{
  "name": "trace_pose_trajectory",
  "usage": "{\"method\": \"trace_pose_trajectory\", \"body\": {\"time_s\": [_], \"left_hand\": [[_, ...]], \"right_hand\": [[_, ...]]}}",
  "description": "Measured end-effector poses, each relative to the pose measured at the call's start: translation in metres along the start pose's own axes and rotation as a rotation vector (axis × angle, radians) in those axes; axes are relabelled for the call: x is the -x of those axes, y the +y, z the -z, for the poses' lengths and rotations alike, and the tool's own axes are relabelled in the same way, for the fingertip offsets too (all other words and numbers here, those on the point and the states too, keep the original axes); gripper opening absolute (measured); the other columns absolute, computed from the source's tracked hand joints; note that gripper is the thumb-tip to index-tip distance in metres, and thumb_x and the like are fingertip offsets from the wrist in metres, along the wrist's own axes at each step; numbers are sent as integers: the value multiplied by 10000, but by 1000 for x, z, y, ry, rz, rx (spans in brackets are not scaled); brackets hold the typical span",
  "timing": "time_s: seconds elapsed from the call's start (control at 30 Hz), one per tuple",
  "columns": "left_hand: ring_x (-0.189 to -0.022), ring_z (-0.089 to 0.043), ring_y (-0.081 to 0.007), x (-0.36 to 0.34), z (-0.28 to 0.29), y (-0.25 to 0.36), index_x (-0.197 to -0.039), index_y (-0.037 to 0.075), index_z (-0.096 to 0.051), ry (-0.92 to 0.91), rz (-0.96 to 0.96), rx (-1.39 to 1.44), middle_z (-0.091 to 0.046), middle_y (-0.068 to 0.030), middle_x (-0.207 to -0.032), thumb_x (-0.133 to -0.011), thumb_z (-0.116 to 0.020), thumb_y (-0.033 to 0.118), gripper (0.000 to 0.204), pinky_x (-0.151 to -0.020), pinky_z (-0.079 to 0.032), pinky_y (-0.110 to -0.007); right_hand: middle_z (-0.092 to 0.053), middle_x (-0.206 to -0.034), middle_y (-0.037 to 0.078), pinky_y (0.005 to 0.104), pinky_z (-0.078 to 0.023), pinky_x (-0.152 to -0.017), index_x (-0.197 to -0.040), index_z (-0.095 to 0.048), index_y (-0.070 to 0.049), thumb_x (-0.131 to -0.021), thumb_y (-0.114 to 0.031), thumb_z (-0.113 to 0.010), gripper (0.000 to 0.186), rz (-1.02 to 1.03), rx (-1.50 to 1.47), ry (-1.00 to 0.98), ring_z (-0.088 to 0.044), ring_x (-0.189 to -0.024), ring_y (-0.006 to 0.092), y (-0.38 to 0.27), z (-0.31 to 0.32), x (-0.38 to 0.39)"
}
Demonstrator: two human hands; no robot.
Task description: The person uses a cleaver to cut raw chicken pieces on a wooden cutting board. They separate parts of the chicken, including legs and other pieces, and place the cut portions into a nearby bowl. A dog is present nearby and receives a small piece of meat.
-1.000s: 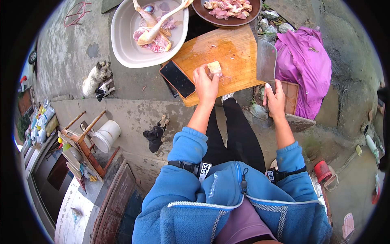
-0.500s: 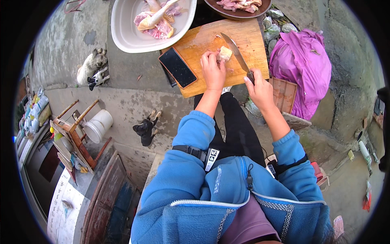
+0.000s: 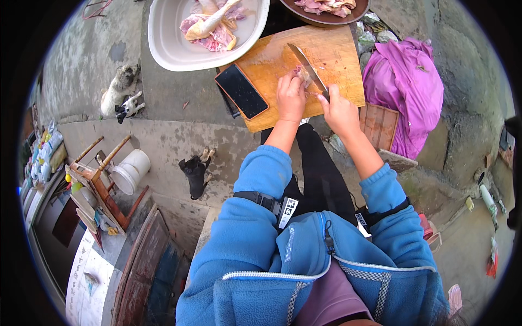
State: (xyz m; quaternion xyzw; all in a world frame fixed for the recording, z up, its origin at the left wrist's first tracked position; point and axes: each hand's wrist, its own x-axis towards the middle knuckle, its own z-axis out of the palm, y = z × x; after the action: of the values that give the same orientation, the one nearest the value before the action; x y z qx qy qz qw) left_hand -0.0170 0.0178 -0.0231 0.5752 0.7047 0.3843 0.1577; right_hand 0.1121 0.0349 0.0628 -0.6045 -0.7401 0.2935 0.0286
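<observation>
You had both hands over the cutting board point(image 3: 340, 68), coming in across its near edge with your blue sleeves pushed back. The fingers of your left hand point(image 3: 291, 101) were curled down onto the near end of a piece of meat point(image 3: 300, 73), which sat around the middle of the board, partly covered by them. Your right hand point(image 3: 340, 111) was at the board's near right part, its fingers closed around the handle of a knife point(image 3: 309, 66). The blade slanted away from you to the left over the board, just beside the right side of the meat; you could not tell from this view whether its edge was cutting in. Small scraps were scattered on the wood near the blade. A phone point(image 3: 242, 91) lay screen up along the board's left edge. Past the board's far left side you had a white basin point(image 3: 168, 46) holding larger chicken pieces point(image 3: 215, 33), and past its far right side a brown pan point(image 3: 310, 19) of cut meat point(image 3: 326, 5). A purple cover point(image 3: 405, 89) was heaped to the board's right. On the ground, well to the left of the board, lay a pale dog point(image 3: 117, 89), and a black puppy point(image 3: 194, 173) was nearer to you than the board
</observation>
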Motion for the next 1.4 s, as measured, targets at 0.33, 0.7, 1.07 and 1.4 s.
{"method": "trace_pose_trajectory", "body": {"time_s": [0.33, 0.7, 1.07, 1.4], "left_hand": [[-858, -559, -327, 2, -3, -1, -820, 24, -595, -42, 5, 11, -594, -133, -946, -705, -655, 27, 129, -753, -467, -396], [-862, -550, -337, -1, -1, -7, -805, 17, -577, -16, 29, 39, -591, -144, -942, -712, -630, 11, 107, -761, -460, -395], [-878, -553, -333, -12, 2, -17, -800, 23, -574, -34, -56, -2, -602, -135, -926, -687, -635, -15, 134, -785, -456, -390], [-871, -542, -328, -6, -1, -15, -776, 37, -559, -74, -11, 7, -588, -129, -908, -681, -640, 12, 128, -769, -456, -398]], "right_hand": [[-584, -607, 221, 510, -464, -520, -995, -422, -50, -898, -322, -518, 305, -15, 73, -17, -599, -595, 413, -5, -22, -14], [-609, -645, 206, 492, -489, -534, -951, -402, -47, -896, -311, -512, 291, -98, 140, -116, -618, -606, 394, -7, -13, 11], [-620, -692, 225, 517, -474, -610, -993, -417, -44, -897, -333, -504, 316, -158, -9, -70, -610, -683, 434, 8, -5, 14], [-611, -653, 217, 502, -487, -572, -985, -416, -41, -897, -310, -508, 298, -133, 40, -68, -618, -630, 407, -19, -23, -10]]}}
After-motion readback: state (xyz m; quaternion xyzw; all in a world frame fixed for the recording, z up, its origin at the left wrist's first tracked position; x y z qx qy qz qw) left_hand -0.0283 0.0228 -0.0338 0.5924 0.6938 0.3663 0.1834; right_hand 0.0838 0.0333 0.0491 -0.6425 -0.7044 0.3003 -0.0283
